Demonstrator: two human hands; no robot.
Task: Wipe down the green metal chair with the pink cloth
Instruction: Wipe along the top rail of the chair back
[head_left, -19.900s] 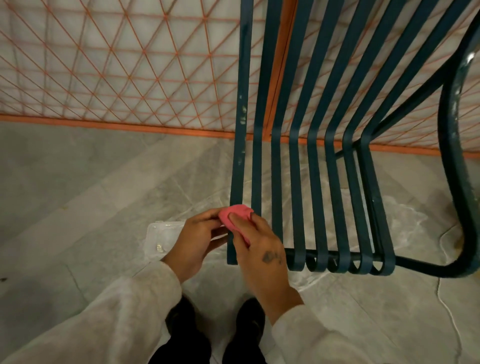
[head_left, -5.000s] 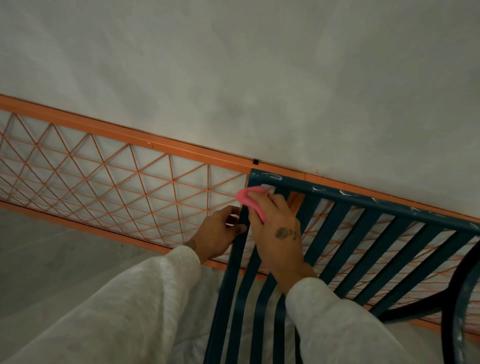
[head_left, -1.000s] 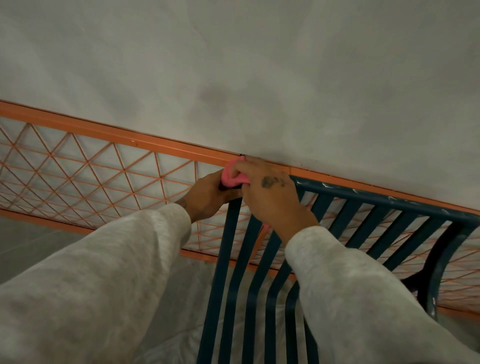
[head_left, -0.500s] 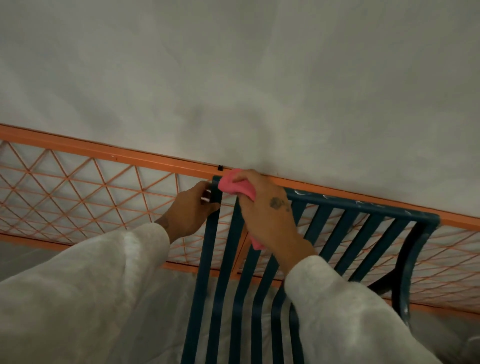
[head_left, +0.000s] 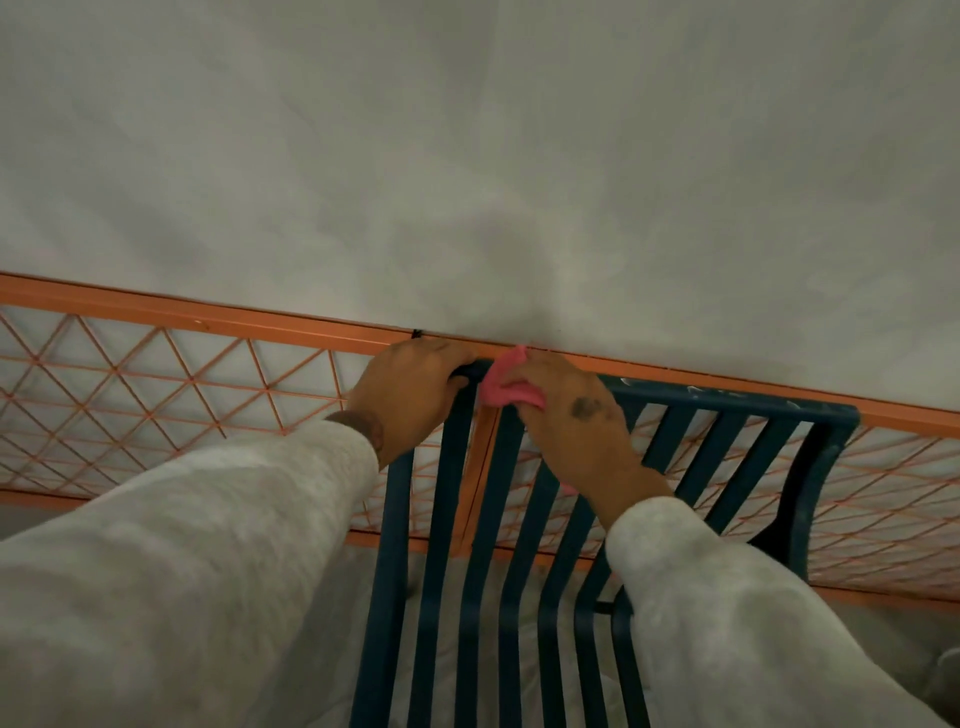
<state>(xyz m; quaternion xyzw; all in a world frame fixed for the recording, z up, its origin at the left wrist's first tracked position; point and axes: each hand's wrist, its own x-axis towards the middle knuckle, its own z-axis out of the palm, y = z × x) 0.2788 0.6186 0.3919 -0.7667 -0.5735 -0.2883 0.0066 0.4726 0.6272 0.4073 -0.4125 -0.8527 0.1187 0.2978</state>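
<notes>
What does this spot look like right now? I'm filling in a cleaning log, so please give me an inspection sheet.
Surface: pale floor, visible only in small patches.
Job's things: green metal chair standing against the fence; pink cloth bunched on the chair's top rail, near its left end.
Clutter: nothing seen.
Hands: left hand grips the left end of the top rail; right hand holds the cloth against the rail.
Cables: nothing seen.
Surroundings: orange lattice fence behind the chair; plain grey wall above it.
</notes>
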